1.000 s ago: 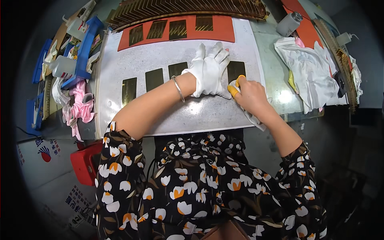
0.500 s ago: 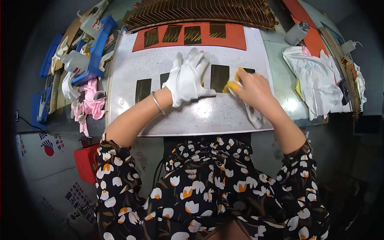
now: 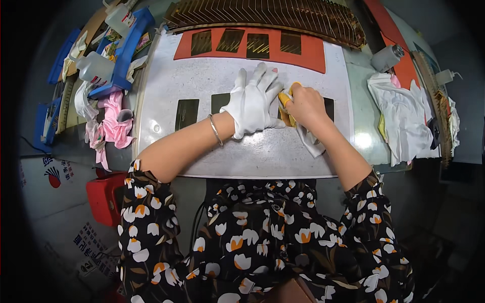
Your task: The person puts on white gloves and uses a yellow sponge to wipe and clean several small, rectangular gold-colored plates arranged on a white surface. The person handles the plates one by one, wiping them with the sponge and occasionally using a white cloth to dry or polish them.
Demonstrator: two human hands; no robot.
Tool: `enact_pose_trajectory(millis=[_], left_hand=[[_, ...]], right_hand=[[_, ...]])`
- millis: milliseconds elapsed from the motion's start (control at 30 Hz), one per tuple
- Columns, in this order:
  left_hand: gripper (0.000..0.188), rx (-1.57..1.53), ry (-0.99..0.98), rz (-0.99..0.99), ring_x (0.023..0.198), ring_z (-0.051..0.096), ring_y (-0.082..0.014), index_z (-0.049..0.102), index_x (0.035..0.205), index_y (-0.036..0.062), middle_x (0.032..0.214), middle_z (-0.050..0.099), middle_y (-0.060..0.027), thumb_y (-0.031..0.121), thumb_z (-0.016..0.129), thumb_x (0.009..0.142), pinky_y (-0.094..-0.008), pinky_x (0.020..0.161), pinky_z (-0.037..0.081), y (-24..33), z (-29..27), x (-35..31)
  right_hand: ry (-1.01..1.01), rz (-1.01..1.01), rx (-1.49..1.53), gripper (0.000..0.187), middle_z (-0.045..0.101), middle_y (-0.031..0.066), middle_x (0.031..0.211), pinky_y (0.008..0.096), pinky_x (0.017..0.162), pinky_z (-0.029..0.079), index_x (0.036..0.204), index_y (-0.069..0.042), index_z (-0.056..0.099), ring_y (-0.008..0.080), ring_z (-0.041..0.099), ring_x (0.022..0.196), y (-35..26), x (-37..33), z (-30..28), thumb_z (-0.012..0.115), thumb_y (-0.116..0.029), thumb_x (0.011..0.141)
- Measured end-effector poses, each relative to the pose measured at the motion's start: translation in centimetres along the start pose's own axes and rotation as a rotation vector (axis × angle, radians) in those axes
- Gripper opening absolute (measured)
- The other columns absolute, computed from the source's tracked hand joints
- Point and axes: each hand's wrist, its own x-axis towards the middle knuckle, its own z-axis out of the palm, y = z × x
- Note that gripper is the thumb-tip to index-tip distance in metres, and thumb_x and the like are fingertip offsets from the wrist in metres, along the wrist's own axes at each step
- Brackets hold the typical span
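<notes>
My left hand (image 3: 252,101), in a white glove, lies flat with its fingers spread on the white work sheet (image 3: 166,151). Its thumb side reaches the plate that my right hand works on. Yellow covers sit on the fingers of my bare right hand (image 3: 308,107). Those fingers are closed on a white cloth (image 3: 309,142), pressed against a dark thin plate (image 3: 289,120) that is mostly hidden. In the same row lie a dark plate (image 3: 187,114) at the left, another (image 3: 220,102) partly behind my left hand, and one (image 3: 329,107) beyond my right hand.
An orange-red mat (image 3: 310,55) bears several dark plates. Behind it stands a long slotted rack (image 3: 268,19). Squeeze bottles (image 3: 95,68) and a blue holder (image 3: 119,70) are at left, near pink cloth (image 3: 115,118). White cloth (image 3: 401,118) and a grey bottle (image 3: 388,58) lie at right.
My left hand has shifted right and slightly down, closer to my right hand. My right hand, with the cloth, has moved left over the plate beside it. The view has shifted a little.
</notes>
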Motion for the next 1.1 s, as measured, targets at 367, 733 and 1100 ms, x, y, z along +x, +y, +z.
enact_pose_trajectory(millis=[367,733,1100], left_hand=[[0.105,0.012,-0.053,0.193,0.133,0.022,-0.0359,0.042,0.127,-0.0032,0.138,0.033,-0.0176,0.069,0.063,0.054,-0.0625,0.101,0.021,-0.8,0.0,0.8],[0.092,0.018,0.013,-0.063,0.131,0.025,-0.0345,0.042,0.125,-0.0044,0.135,0.036,-0.021,0.059,0.065,0.063,-0.0584,0.104,0.017,-4.7,-3.0,-5.3],[0.093,0.01,0.007,-0.177,0.132,0.024,-0.0334,0.038,0.131,0.0008,0.137,0.034,-0.0179,0.056,0.068,0.062,-0.0598,0.102,0.02,-3.5,-1.9,-5.7]], right_hand=[[0.017,-0.031,0.029,0.031,0.059,0.0209,0.063,0.0475,0.057,0.047,0.078,0.002,0.053,0.0379,0.06,0.062,-1.0,-5.7,1.1,0.06,-0.029,0.08],[-0.048,-0.167,0.034,0.027,0.061,0.0216,0.069,0.0447,0.063,0.047,0.084,-0.001,0.057,0.0375,0.06,0.068,-4.4,-4.6,-3.4,0.059,-0.028,0.08],[-0.01,-0.158,0.058,0.025,0.063,0.0221,0.074,0.0451,0.065,0.049,0.079,0.002,0.06,0.0372,0.063,0.071,-6.6,3.3,1.5,0.06,-0.023,0.075]])
